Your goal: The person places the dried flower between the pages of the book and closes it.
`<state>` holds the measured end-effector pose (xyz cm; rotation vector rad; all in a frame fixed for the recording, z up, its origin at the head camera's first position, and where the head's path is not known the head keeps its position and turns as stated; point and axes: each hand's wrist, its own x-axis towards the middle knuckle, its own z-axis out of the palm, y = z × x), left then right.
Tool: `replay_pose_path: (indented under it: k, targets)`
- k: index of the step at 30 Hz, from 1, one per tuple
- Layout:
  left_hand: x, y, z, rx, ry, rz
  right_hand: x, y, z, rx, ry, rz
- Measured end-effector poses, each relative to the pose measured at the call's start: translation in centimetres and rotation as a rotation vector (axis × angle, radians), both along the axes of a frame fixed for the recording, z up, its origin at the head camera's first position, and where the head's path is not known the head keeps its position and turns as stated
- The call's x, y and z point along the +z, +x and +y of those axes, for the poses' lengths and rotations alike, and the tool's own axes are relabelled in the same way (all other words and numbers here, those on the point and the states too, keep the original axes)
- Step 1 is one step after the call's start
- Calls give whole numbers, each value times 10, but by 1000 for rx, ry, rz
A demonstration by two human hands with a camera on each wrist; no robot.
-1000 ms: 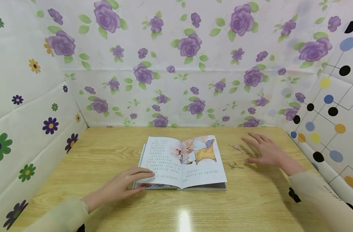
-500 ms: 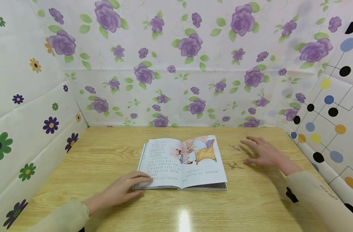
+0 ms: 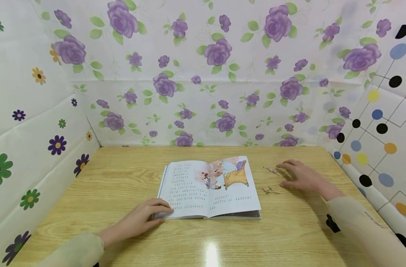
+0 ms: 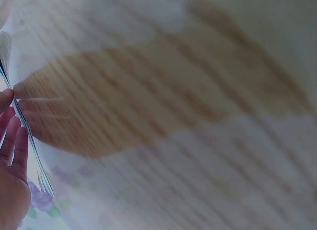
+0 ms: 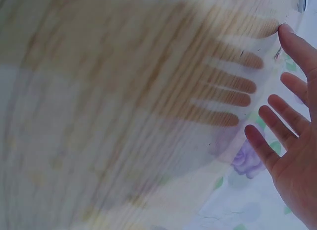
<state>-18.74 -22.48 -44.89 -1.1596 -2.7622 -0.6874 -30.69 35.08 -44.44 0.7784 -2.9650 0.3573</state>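
Note:
An open picture book (image 3: 189, 189) lies on the wooden table, with printed text on the left page and a coloured drawing on the right. My left hand (image 3: 136, 219) rests at its lower left corner, fingers extended over the page and thumb beside the bottom edge. In the left wrist view the fingers (image 4: 20, 150) look straight against the book's edge. My right hand (image 3: 301, 176) is spread beside two small dried flower sprigs, the upper sprig (image 3: 271, 170) pinkish and the lower sprig (image 3: 270, 190) greenish. Nothing is between its fingers (image 5: 285, 123) in the right wrist view.
Floral cloth (image 3: 196, 74) hangs behind the wooden table (image 3: 129, 163). Flower-printed cloth (image 3: 32, 141) stands at the left and dotted cloth (image 3: 376, 122) at the right. Light glares on the table's front part.
The left page's lower edge has settled flat, covering the coloured page that showed beneath it. My left hand has shifted slightly down and left; my right hand has lowered slightly, its fingers drawing closer together.

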Motion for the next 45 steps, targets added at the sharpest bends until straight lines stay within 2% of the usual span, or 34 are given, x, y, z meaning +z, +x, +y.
replay_pose_path:
  k: [13, 25, 35, 45]
  targets:
    - [-4, -6, -1, -11, 58, -49, 2, -2, -5, 6, -94, -64]
    - [-5, -6, -2, -9, 71, -61, -8, -16, 1, -65, -213, -98]
    - [-4, -5, -5, 3, 69, -63, -6, -24, -7, -95, -226, -64]
    - [-3, -6, -4, 0, 55, -58, -1, -24, -13, -139, -207, -46]
